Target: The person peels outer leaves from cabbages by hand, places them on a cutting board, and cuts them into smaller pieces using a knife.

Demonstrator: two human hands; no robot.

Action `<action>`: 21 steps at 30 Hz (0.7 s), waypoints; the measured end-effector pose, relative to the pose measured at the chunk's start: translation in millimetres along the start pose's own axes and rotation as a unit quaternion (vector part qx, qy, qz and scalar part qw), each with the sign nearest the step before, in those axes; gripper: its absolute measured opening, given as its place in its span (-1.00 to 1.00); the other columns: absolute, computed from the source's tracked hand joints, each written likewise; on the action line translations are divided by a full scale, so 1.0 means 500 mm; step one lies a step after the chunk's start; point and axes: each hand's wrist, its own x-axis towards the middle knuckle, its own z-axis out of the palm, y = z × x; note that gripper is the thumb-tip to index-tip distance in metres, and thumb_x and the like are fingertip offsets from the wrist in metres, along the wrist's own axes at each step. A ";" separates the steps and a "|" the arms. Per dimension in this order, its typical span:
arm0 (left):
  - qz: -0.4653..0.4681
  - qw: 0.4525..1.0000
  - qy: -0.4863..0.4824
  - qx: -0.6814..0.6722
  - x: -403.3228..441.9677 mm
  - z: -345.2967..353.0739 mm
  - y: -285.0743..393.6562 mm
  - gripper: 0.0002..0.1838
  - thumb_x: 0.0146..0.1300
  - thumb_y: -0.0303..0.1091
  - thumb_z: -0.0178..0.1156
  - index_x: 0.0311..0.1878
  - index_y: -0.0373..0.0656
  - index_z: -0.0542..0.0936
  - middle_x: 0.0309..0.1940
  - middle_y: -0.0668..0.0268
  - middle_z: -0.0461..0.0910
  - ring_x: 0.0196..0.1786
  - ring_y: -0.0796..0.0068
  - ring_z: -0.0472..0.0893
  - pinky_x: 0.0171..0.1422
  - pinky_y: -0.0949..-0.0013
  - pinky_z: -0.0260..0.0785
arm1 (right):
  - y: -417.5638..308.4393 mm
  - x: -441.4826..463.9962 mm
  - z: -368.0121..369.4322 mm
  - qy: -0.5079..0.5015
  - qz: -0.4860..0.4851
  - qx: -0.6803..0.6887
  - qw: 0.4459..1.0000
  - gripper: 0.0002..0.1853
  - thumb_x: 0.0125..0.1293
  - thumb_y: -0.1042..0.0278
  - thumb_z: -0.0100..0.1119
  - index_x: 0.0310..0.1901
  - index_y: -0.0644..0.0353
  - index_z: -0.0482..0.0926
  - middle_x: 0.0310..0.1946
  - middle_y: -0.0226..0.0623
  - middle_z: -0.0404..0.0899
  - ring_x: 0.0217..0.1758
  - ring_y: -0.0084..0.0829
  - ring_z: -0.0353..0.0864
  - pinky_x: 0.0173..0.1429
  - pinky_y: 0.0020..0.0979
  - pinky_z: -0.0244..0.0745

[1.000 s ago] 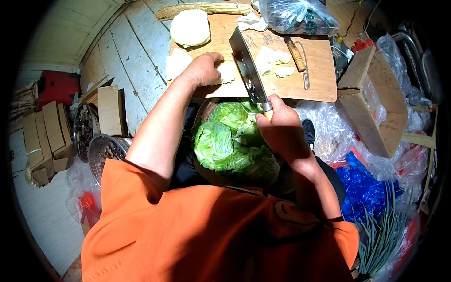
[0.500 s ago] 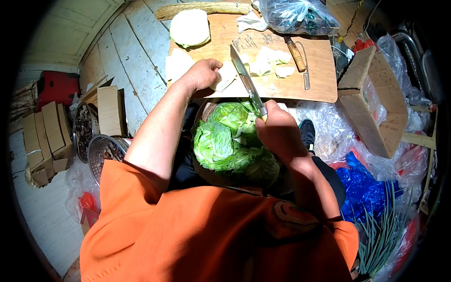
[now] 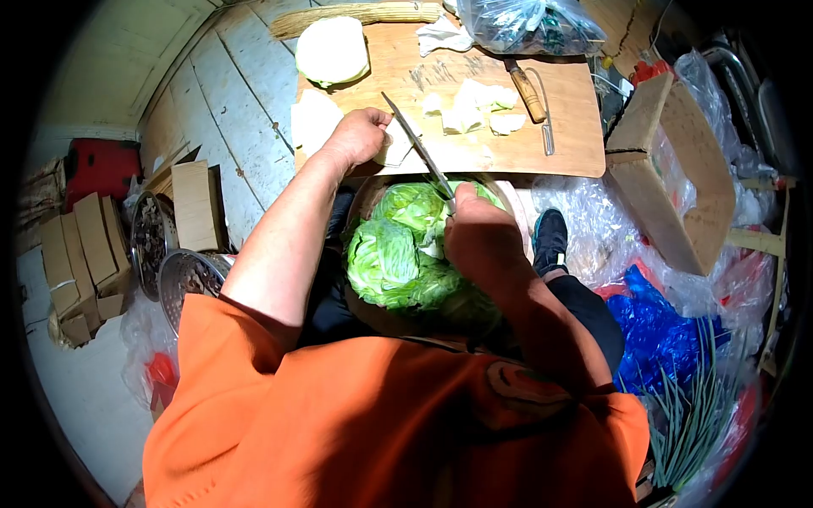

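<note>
My right hand (image 3: 481,235) grips the handle of a long kitchen knife (image 3: 421,151), its blade slanting up and left over the board's near edge. Beside the blade, my left hand (image 3: 359,135) has its fingers bent onto a pale cabbage piece (image 3: 395,146) on the wooden cutting board (image 3: 542,161). A larger pale cabbage (image 3: 332,51) sits at the board's far left, and cut cabbage chunks (image 3: 464,112) lie right of the knife. Below the board, green cabbages (image 3: 383,261) fill a round container between my legs.
A wooden-handled tool (image 3: 528,93) and a thin metal tool (image 3: 548,140) lie on the board's right. A filled plastic bag (image 3: 529,25) stands at the back. An open cardboard box (image 3: 677,165), blue plastic (image 3: 656,334) and green onions (image 3: 686,415) are on the right; metal colanders (image 3: 182,284) on the left.
The knife has swung left, and its blade now lies close along the cabbage piece under my left hand. My right hand has shifted slightly left and down. The view has shifted a little.
</note>
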 end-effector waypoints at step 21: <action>0.126 0.991 -0.043 0.014 0.032 0.024 -0.025 -0.52 0.02 -0.46 0.24 0.08 -0.24 0.44 -0.12 0.15 0.59 -0.04 0.31 0.56 0.13 0.38 0.38 | 0.004 0.006 -0.036 0.025 0.025 0.076 0.996 -0.79 0.17 0.43 0.01 -0.20 0.38 0.38 -0.43 0.14 0.57 -0.28 0.12 0.60 -0.08 -0.02 0.48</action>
